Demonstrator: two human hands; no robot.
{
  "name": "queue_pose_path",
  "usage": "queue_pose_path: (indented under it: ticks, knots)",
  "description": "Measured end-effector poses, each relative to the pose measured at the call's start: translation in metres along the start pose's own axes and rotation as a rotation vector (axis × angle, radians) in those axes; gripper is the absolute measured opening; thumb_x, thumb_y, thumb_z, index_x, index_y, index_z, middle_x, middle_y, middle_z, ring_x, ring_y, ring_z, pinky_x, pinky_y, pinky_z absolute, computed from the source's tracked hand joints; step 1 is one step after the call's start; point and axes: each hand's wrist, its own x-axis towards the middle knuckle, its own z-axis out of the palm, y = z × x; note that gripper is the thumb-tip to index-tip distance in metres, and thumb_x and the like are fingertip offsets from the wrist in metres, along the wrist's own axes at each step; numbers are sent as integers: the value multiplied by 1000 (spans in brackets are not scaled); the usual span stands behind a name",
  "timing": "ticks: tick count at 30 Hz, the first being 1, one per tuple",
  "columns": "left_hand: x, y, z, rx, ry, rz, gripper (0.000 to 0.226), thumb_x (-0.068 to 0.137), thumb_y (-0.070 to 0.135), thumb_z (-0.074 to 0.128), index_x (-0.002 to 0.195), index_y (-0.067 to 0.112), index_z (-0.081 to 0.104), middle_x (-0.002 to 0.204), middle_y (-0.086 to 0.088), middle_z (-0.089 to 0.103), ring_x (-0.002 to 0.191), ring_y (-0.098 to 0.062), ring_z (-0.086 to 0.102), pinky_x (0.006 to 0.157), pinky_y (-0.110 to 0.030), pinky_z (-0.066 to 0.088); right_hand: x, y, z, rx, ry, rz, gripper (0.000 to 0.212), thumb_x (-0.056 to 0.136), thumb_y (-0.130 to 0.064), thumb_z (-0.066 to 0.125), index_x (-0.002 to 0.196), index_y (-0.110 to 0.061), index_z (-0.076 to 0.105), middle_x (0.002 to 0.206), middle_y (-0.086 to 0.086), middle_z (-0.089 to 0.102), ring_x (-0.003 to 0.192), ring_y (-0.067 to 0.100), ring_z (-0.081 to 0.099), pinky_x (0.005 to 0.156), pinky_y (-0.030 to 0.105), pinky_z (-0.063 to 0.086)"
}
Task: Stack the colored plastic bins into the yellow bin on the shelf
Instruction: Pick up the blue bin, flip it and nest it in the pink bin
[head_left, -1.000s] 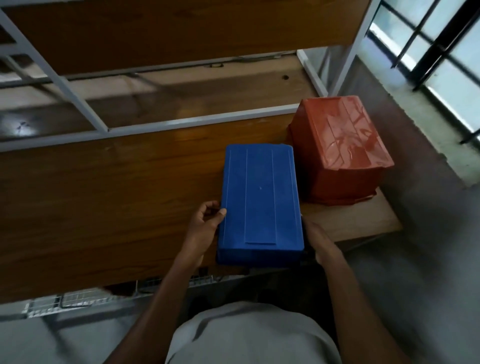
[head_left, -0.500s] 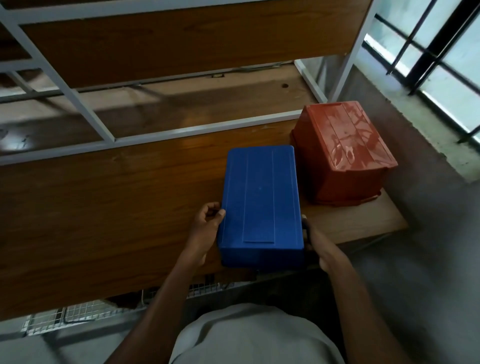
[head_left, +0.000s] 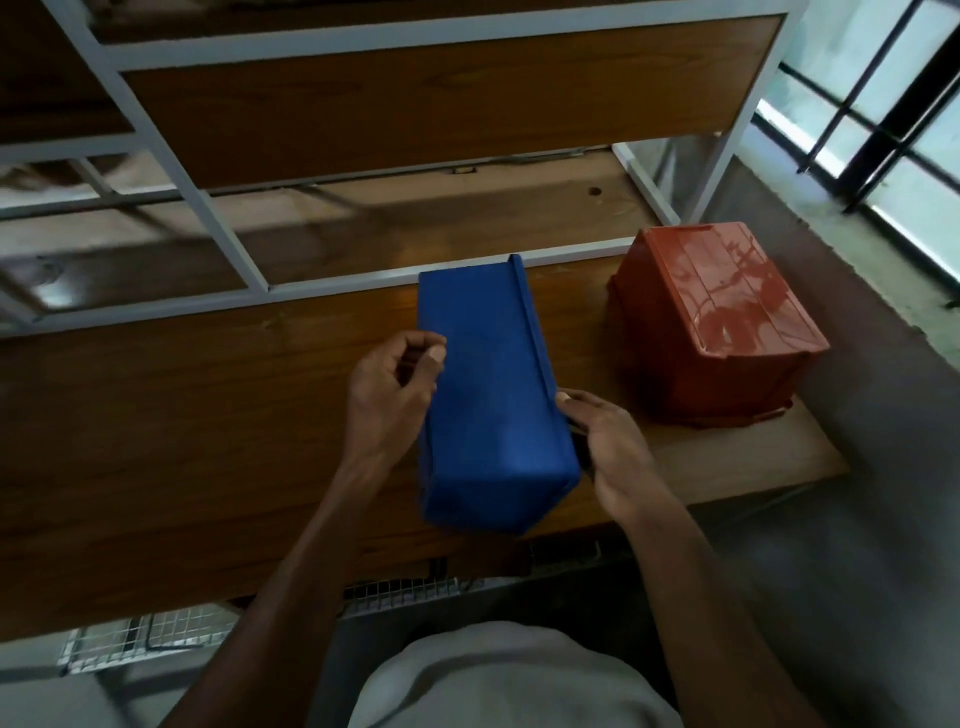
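At frame centre the left hand (head_left: 387, 400) pinches the blue bin (head_left: 493, 395) along its left edge; the right hand (head_left: 610, 449) clasps its right side. Best to finish turning it upright with both grips firm. Centre right sits one red bin (head_left: 711, 327), upturned. One blue, one red; no yellow bin visible

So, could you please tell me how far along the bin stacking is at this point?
Nothing looks stacked yet: no yellow bin shows in this view. In hand: the blue bin is tipped on its side, gripped by the left hand and the right hand above the wooden shelf. Left to do: the red bin sits upside down on the shelf, untouched, and both bins need nesting.
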Motion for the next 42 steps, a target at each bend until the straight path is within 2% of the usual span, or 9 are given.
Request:
queue_pose_path:
  ticks: [7, 12, 16, 19, 25, 28, 34, 38, 42]
  knots:
    - [10, 4, 6, -30, -134, -58, 20, 102, 34, 64, 117, 21, 68, 102, 3, 69, 90, -12, 68, 74, -24, 58, -7, 13, 58, -166, -54, -172, 19, 104, -26, 61, 115, -22, 77, 112, -3, 78, 111, 15, 71, 101, 40, 56]
    - [10, -7, 7, 86, -87, -181, 44, 94, 55, 68, 124, 24, 60, 98, 14, 62, 87, -2, 59, 65, -19, 46, -16, 20, 77, -297, -154, -337, 26, 110, -21, 49, 103, -23, 75, 77, -24, 70, 74, -8, 63, 67, 13, 47]
    - [8, -22, -19, 78, -9, -184, 49, 92, 48, 74, 131, 22, 59, 100, 10, 61, 86, 0, 58, 63, -17, 43, -19, 25, 95, -367, -298, -313, 25, 109, -22, 51, 123, -26, 72, 110, -18, 74, 101, -4, 69, 84, 14, 53]
    - [5, -41, -49, 31, 2, -239, 38, 94, 39, 73, 127, 26, 59, 103, 13, 62, 91, -2, 61, 67, -22, 49, -13, 26, 101, -415, -231, -333, 22, 107, -22, 57, 121, -22, 74, 108, -11, 73, 94, -4, 66, 74, 13, 49]
    - [-15, -88, -107, -51, 57, -388, 38, 98, 31, 68, 135, 25, 61, 116, 6, 69, 106, -13, 69, 93, -43, 61, 30, 50, 94, -792, 102, -273, 54, 92, -63, 56, 135, -31, 59, 130, -1, 59, 117, 26, 60, 95, 50, 56]
    - [-24, -104, -123, -105, 45, -470, 34, 101, 27, 63, 135, 25, 61, 118, 6, 69, 106, -12, 70, 94, -42, 61, 38, 59, 103, -671, -13, -141, 55, 104, -51, 53, 146, -17, 50, 127, 7, 59, 106, 23, 63, 77, 33, 57]
    - [-35, -124, -131, -165, 23, -605, 12, 105, 33, 58, 111, 29, 67, 111, 2, 73, 99, -11, 69, 86, -31, 57, 37, 66, 122, -517, -74, -122, 27, 110, -43, 44, 114, -24, 63, 93, 0, 63, 73, 14, 58, 58, 27, 45]
    - [-41, -129, -129, -212, 111, -668, 20, 108, 27, 53, 92, 38, 57, 97, 9, 64, 84, -4, 61, 72, -23, 50, 45, 61, 128, -478, -131, -106, 32, 109, -41, 47, 124, -22, 67, 113, 8, 72, 101, 27, 69, 69, 32, 50]
    - [-49, -128, -130, -235, 195, -696, 14, 108, 24, 51, 110, 30, 64, 104, 4, 70, 93, -11, 67, 75, -27, 53, 50, 49, 129, -445, -177, -70, 23, 108, -26, 52, 114, -20, 74, 101, 12, 77, 85, 28, 71, 60, 34, 48]
